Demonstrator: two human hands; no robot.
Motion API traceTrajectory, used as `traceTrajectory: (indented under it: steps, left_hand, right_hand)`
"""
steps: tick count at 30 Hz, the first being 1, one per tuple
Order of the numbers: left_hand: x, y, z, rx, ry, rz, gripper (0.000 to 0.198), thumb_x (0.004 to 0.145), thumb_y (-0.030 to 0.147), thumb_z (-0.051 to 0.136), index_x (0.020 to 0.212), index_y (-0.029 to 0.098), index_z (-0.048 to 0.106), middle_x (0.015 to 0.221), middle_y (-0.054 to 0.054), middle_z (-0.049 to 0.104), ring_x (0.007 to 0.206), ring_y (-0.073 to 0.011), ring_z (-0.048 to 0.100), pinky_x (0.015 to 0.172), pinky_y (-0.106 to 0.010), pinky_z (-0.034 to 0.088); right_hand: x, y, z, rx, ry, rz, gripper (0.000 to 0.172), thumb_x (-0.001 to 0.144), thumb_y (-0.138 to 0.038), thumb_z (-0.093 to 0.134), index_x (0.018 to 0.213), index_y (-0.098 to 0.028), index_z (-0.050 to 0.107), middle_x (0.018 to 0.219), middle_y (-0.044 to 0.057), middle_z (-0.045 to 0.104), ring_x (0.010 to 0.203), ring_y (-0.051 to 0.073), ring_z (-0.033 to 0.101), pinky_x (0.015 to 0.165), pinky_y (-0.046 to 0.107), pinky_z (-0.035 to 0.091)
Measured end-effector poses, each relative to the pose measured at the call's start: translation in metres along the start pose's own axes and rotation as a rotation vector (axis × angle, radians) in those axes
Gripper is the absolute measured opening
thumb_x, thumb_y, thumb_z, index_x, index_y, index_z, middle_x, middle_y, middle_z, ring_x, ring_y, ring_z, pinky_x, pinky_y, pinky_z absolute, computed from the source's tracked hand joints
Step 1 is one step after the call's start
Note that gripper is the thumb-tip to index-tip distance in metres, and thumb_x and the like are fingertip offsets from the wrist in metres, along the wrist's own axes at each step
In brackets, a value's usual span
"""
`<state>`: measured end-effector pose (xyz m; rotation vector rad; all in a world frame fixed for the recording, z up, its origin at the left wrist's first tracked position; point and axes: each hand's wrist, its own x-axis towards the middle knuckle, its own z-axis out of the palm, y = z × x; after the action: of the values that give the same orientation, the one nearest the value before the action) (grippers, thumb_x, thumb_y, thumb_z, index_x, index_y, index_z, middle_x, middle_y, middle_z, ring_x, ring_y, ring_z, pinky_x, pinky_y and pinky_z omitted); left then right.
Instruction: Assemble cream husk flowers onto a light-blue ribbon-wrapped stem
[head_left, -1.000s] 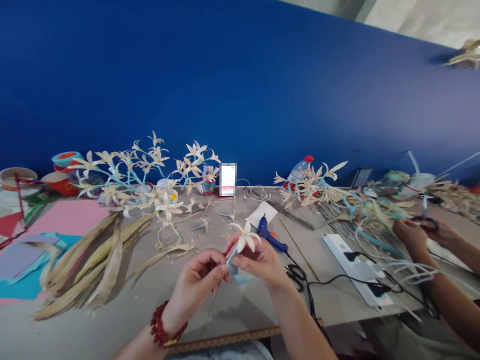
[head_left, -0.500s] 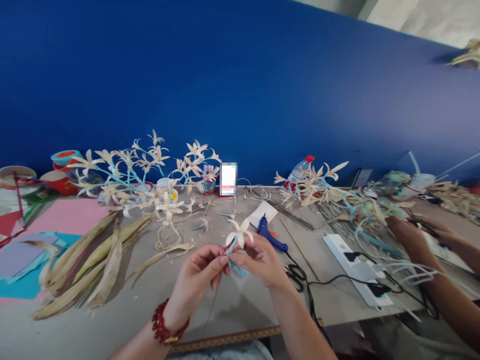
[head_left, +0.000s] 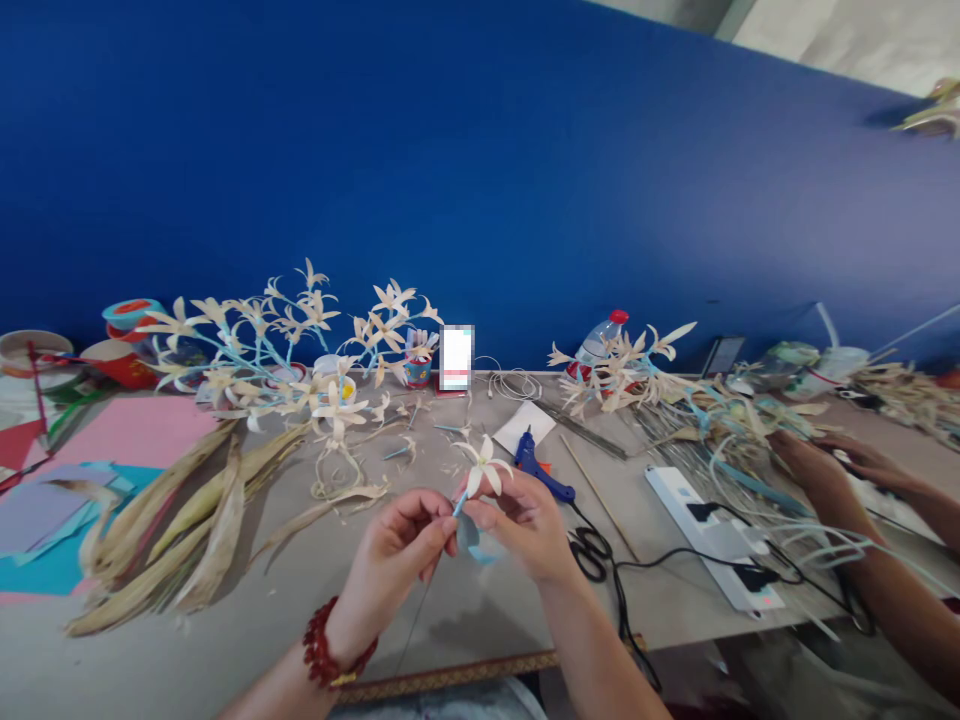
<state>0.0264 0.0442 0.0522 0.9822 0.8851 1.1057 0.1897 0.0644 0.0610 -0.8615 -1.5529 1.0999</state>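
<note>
A cream-coloured artificial flower (head_left: 484, 463) with narrow pointed petals, apparently dried husk, is held up over the table between my hands. My left hand (head_left: 409, 535) pinches its stem (head_left: 460, 503), which is wrapped in light blue tape; a thin wire runs down below the fingers. My right hand (head_left: 521, 520) is closed just beneath and behind the petals, thumb against the light blue tape strip (head_left: 469, 540), whose loose end hangs between the hands. Petals hide some of the right fingertips. A red bead bracelet (head_left: 330, 645) circles my left wrist.
Dried husks (head_left: 187, 530) and coloured paper (head_left: 150, 430) lie left. Finished flower branches (head_left: 289, 340) stand behind. To the right are a blue glue gun (head_left: 541, 468), black scissors (head_left: 592, 552), a stick (head_left: 600, 497) and a power strip (head_left: 712, 540); beyond them, another person's hands (head_left: 814, 465) work.
The flower has turned and tipped slightly right, and more of the blue-wrapped stem shows. The tape strip now hangs more visibly between my hands. The other person's hand has shifted slightly.
</note>
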Motion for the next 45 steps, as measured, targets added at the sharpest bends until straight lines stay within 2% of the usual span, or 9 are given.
traceTrajectory:
  steps: [6, 10, 16, 23, 26, 32, 37, 45]
  left_hand:
    - [-0.002, 0.000, -0.001, 0.017, 0.009, 0.014, 0.022, 0.076, 0.034, 0.068, 0.076, 0.015, 0.059, 0.056, 0.002, 0.059, 0.037, -0.0030, 0.037, 0.039, -0.017, 0.026]
    - [-0.002, 0.000, -0.001, 0.001, 0.016, 0.030, 0.020, 0.078, 0.033, 0.067, 0.077, 0.015, 0.059, 0.057, 0.003, 0.059, 0.038, -0.0026, 0.037, 0.040, -0.017, 0.027]
    - [-0.001, -0.002, -0.001, -0.051, -0.003, 0.018, 0.019, 0.078, 0.032, 0.068, 0.076, 0.015, 0.059, 0.057, 0.003, 0.060, 0.038, -0.0022, 0.037, 0.040, -0.016, 0.026]
    - [-0.001, -0.006, -0.004, -0.088, -0.044, -0.004, 0.020, 0.077, 0.033, 0.069, 0.076, 0.015, 0.059, 0.056, 0.002, 0.059, 0.038, -0.0026, 0.037, 0.039, -0.017, 0.024]
    - [-0.001, -0.006, -0.005, -0.074, -0.061, 0.010, 0.020, 0.078, 0.033, 0.068, 0.076, 0.015, 0.059, 0.056, 0.002, 0.060, 0.039, -0.0030, 0.038, 0.039, -0.017, 0.025]
    - [0.000, -0.006, -0.005, -0.079, -0.054, 0.019, 0.020, 0.078, 0.033, 0.068, 0.077, 0.015, 0.059, 0.056, 0.002, 0.059, 0.039, -0.0028, 0.037, 0.040, -0.016, 0.026]
    - [-0.001, -0.006, -0.004, -0.094, -0.044, 0.029, 0.021, 0.078, 0.033, 0.068, 0.076, 0.015, 0.058, 0.056, 0.002, 0.058, 0.039, -0.0023, 0.038, 0.039, -0.016, 0.026]
    - [0.003, -0.004, -0.008, -0.173, -0.138, -0.019, 0.019, 0.080, 0.031, 0.067, 0.077, 0.014, 0.059, 0.055, 0.002, 0.058, 0.039, -0.0027, 0.040, 0.040, -0.015, 0.027]
  right_hand:
    - [-0.002, -0.008, 0.001, -0.126, -0.014, -0.062, 0.009, 0.084, -0.026, 0.060, 0.083, -0.021, 0.068, 0.080, 0.005, 0.064, 0.078, 0.019, 0.057, 0.071, 0.030, 0.046]
    - [-0.005, -0.007, 0.004, -0.136, 0.028, -0.053, 0.005, 0.080, -0.024, 0.066, 0.084, -0.021, 0.067, 0.081, 0.004, 0.064, 0.080, 0.019, 0.058, 0.072, 0.028, 0.047]
    - [-0.006, 0.002, 0.005, 0.036, 0.037, 0.023, 0.007, 0.077, -0.025, 0.069, 0.082, -0.020, 0.067, 0.078, 0.002, 0.062, 0.074, 0.016, 0.059, 0.067, 0.026, 0.047]
    - [-0.004, 0.004, 0.005, 0.287, -0.076, 0.162, 0.015, 0.076, -0.030, 0.071, 0.082, -0.018, 0.065, 0.075, 0.002, 0.061, 0.066, 0.015, 0.060, 0.060, 0.026, 0.049]
    - [-0.004, 0.002, 0.006, 0.344, -0.071, 0.182, 0.015, 0.075, -0.029, 0.072, 0.081, -0.017, 0.064, 0.073, 0.002, 0.061, 0.063, 0.014, 0.059, 0.058, 0.025, 0.048]
    - [-0.003, 0.002, 0.009, 0.350, -0.043, 0.196, 0.016, 0.073, -0.028, 0.074, 0.078, -0.016, 0.065, 0.072, 0.001, 0.060, 0.060, 0.012, 0.057, 0.055, 0.023, 0.046]
    - [-0.005, 0.005, 0.013, 0.340, 0.044, 0.186, 0.012, 0.074, -0.026, 0.074, 0.077, -0.017, 0.066, 0.066, -0.001, 0.061, 0.056, 0.012, 0.058, 0.053, 0.023, 0.047]
    - [-0.004, 0.010, 0.013, 0.281, 0.018, 0.115, 0.010, 0.077, -0.027, 0.072, 0.080, -0.019, 0.067, 0.069, 0.001, 0.062, 0.060, 0.013, 0.060, 0.054, 0.024, 0.047]
